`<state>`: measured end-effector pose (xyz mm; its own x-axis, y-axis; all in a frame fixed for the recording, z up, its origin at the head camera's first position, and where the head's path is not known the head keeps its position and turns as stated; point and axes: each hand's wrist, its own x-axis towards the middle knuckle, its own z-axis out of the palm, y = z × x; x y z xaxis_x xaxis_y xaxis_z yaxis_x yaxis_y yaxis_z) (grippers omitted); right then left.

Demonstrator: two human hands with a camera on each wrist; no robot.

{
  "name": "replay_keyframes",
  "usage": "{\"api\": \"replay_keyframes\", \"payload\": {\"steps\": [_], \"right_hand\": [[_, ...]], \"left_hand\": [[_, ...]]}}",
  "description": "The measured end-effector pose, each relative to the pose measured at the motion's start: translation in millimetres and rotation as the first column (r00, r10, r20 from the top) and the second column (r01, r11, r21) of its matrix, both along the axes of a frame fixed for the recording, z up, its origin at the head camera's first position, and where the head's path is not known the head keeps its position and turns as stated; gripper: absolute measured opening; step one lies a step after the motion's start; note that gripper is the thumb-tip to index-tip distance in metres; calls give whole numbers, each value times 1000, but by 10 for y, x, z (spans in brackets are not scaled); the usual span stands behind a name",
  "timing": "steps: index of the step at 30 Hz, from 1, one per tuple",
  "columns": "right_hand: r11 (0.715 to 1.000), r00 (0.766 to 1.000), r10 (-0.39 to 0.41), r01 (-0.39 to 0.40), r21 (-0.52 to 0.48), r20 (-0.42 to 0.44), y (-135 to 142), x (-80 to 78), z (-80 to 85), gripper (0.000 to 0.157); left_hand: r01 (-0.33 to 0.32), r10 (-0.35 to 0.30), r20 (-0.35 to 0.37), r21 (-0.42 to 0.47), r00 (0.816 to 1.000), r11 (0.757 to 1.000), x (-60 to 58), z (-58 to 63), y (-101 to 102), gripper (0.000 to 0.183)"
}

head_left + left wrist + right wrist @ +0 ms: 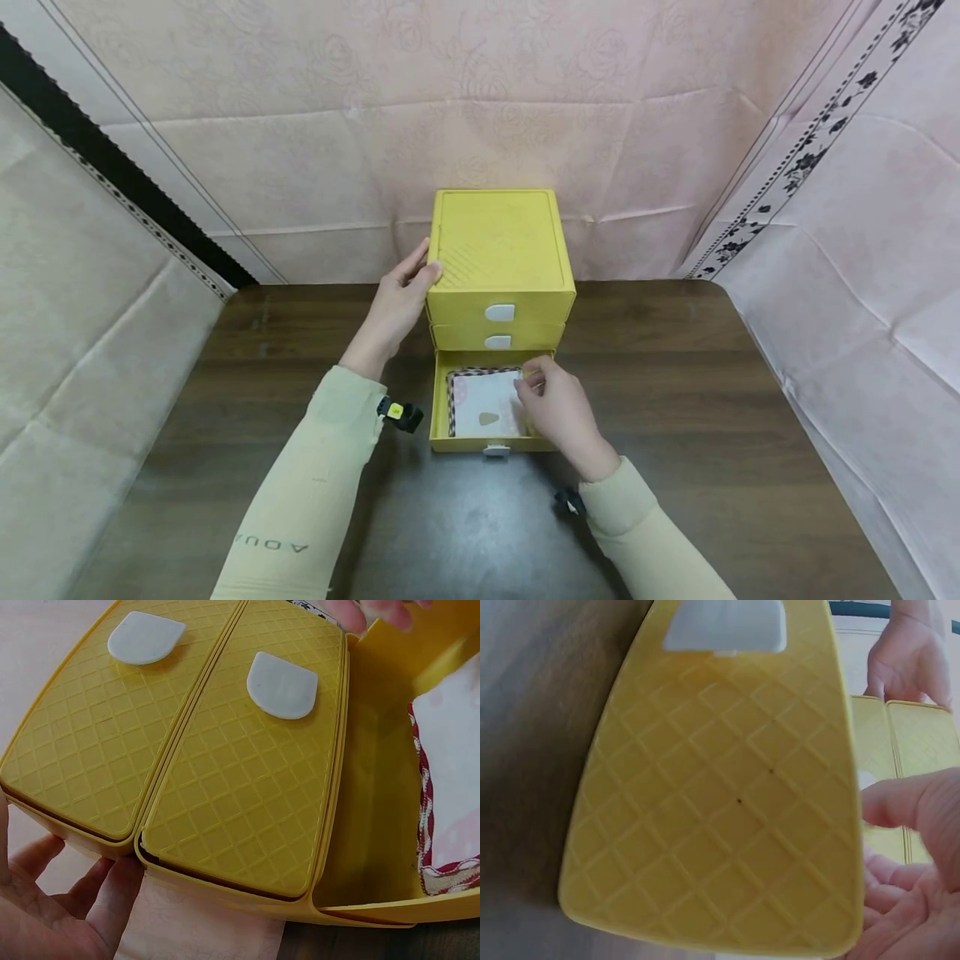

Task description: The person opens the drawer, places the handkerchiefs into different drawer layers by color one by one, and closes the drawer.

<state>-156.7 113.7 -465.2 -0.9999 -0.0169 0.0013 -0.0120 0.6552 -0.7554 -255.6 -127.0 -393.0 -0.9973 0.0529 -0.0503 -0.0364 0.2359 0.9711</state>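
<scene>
A yellow three-drawer box (498,237) with white pull tabs stands at the back of the table. Its bottom drawer (442,446) is pulled out toward me. Inside that drawer lies a folded white cloth (480,408) with pale pink patches; the left wrist view shows its red-and-white patterned border. My left hand (393,312) rests against the box's left side, thumb at the top front edge and fingers along the side. My right hand (558,408) is over the drawer's right side, its loosely bent fingers at the cloth's right edge, with nothing visible between them.
The brown wooden table (255,433) spreads around the box on both sides and in front. A pale patterned sheet (480,142) hangs behind it. The two upper drawers (232,780) are closed.
</scene>
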Motion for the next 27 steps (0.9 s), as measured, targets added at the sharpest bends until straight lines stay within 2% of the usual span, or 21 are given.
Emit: {"api": "replay_keyframes", "payload": {"steps": [12,18,23,27], "right_hand": [[970,999,10,-19,-243,-39,56,188,-13,19],[943,994,89,-61,-327,71,60,329,75,21],[911,976,168,-101,-399,137,22,481,164,20],[894,954,241,-147,-422,178,-30,620,167,14]], "left_hand": [[7,-7,-2,-4,1000,1000,0,-5,3,53],[2,-2,-17,3,1000,1000,-2,-1,5,54],[1,0,-46,26,999,1000,-14,-11,11,59],[1,0,-40,23,999,1000,-15,-16,11,56]]}}
